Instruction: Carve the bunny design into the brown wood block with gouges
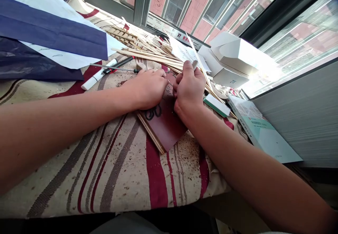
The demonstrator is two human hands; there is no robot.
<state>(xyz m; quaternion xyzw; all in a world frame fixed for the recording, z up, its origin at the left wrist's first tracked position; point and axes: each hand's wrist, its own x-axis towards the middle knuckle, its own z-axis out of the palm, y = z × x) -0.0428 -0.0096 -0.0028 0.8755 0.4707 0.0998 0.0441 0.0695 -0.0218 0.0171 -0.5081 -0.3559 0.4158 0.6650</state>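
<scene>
A reddish-brown board (171,124) with layered wooden edges lies on the striped cloth beneath both hands. My left hand (149,88) rests on its upper left part with curled fingers; what they pinch, if anything, is hidden. My right hand (190,87) is closed around a tool with a pale, rounded handle end (194,64), thumb on top. The tool's working end is hidden between the hands. Dark loops (153,112) show on the board below my left hand; I cannot tell whether they are scissor handles or drawn marks. Scribbled lines mark the board between the hands.
Thin wooden strips (155,56) lie piled beyond the hands. A white marker (99,74) and a thin metal rod (113,67) are at left. A white box (232,59), a green-white block (217,105) and a book (264,128) sit right. Crumbs dot the cloth (126,177).
</scene>
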